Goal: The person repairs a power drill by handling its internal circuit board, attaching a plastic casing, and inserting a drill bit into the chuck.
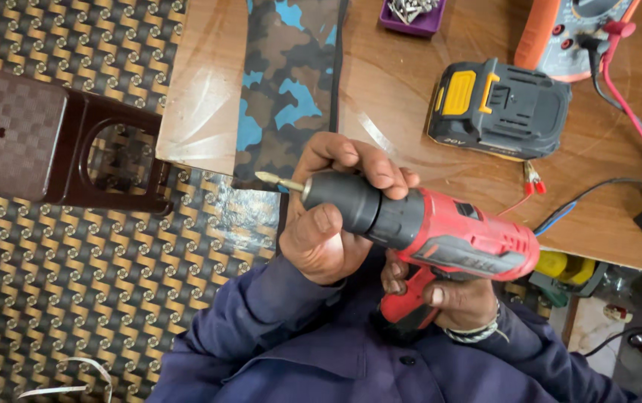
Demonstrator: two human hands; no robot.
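Note:
A red cordless drill (pixel 470 239) with a black chuck lies sideways in front of my chest, its gold screwdriver bit (pixel 280 181) pointing left. My left hand (pixel 321 231) wraps around the black chuck, thumb on top. My right hand (pixel 459 298), with a bracelet at the wrist, grips the red handle from below, one finger near the trigger. No battery shows at the foot of the handle, which my hand and sleeve partly hide.
On the wooden table (pixel 403 89) are a black and yellow battery pack (pixel 500 108), an orange multimeter (pixel 571 33) with red and black leads, a purple tray of screws (pixel 412 15) and a camouflage cloth (pixel 284 82). A brown plastic stool (pixel 30 134) stands on the patterned floor at left.

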